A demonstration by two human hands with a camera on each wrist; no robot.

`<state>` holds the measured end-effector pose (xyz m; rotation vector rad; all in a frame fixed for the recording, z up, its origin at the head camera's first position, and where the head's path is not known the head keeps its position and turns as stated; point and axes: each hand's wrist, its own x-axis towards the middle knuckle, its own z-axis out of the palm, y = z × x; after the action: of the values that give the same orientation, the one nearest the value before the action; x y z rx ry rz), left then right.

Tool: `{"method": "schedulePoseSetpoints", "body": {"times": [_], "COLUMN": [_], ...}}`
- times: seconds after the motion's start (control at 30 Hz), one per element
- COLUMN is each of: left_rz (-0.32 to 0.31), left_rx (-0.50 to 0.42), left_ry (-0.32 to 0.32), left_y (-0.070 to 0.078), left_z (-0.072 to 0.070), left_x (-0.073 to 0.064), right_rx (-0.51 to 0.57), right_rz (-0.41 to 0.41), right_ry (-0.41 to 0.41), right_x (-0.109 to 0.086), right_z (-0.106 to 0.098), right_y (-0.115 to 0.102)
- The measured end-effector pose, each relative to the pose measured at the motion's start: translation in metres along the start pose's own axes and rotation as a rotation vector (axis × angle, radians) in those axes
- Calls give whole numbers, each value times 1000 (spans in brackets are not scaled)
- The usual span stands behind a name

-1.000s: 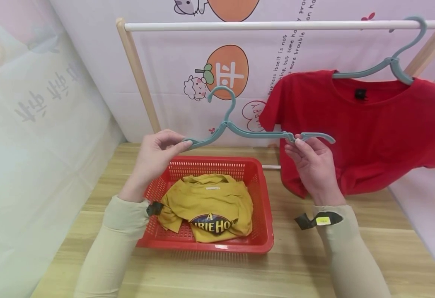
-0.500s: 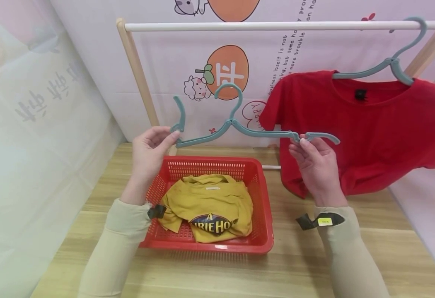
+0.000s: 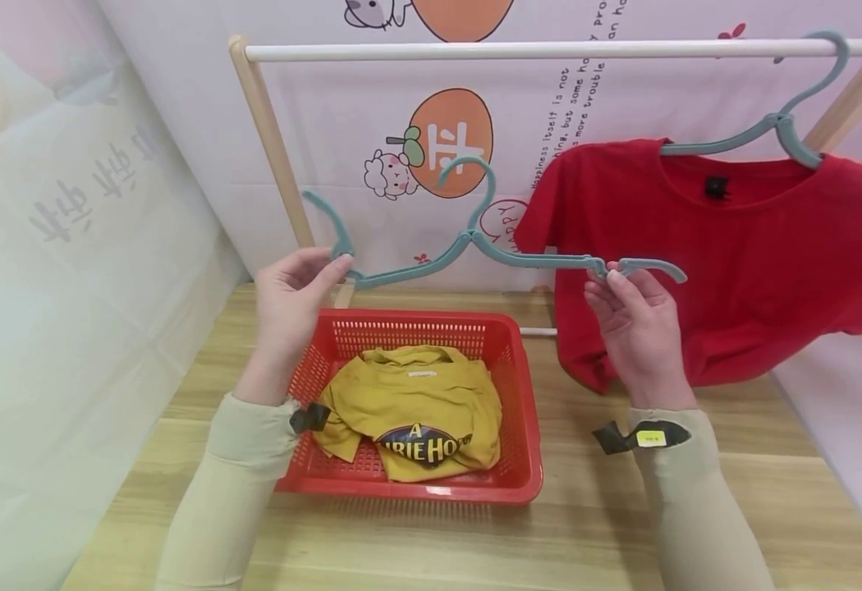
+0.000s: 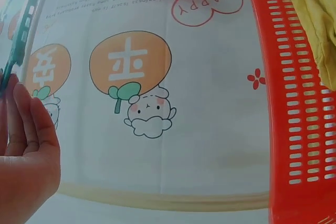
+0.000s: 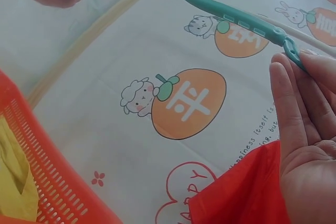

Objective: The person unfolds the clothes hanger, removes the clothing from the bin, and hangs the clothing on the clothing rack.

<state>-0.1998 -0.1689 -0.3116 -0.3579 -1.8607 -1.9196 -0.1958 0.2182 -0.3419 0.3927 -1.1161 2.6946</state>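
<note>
A teal folding clothes hanger [image 3: 431, 267] is held up level in the air above the red basket, its hook at the top. My left hand [image 3: 291, 308] pinches it near the joint of its left end piece, which sticks up and to the left. At the other end, my right hand [image 3: 639, 328] pinches the joint of the right end piece between thumb and fingers, with that piece pointing right. In the right wrist view the hanger's arm [image 5: 226, 11] runs into the right hand's fingers [image 5: 291, 103]. The left wrist view has the left hand [image 4: 31, 145] at its edge.
Below the hanger, a red plastic basket [image 3: 521, 394] holds a folded yellow T-shirt [image 3: 431, 402]. Behind stands a rack with a white rail [image 3: 475, 52] and wooden posts. A red T-shirt [image 3: 697, 246] hangs on a second teal hanger [image 3: 734, 144] at the right.
The hanger has shifted right and its left end piece, earlier folded in, now swings up and outward. My left hand has moved left a little, the right hand to the right.
</note>
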Motion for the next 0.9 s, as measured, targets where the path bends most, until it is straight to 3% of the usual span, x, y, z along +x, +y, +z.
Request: {"method": "schedulePoseSetpoints", "body": {"times": [0.23,0.5,0.63,0.73,0.9], "left_rz": [-76,-172,-192,-188,-181], "left_rx": [-150,-610,-769,-815,-798], "left_ry": [38,61,39,22,7], "left_y": [-2,-2,-3,-4,-7], "left_z": [0,18,26,30,32], "left_x": [-3,-7,-10,-11,-11], "right_rx": [97,178,220,244,201], "right_rz": [-29,-45,-48,-50,-42], "right_ry": [1,31,37,39,35], "right_x": [3,3,3,3,2], "right_z": [3,8,11,13,12], "right_y": [-2,-2,-1,0,1]}}
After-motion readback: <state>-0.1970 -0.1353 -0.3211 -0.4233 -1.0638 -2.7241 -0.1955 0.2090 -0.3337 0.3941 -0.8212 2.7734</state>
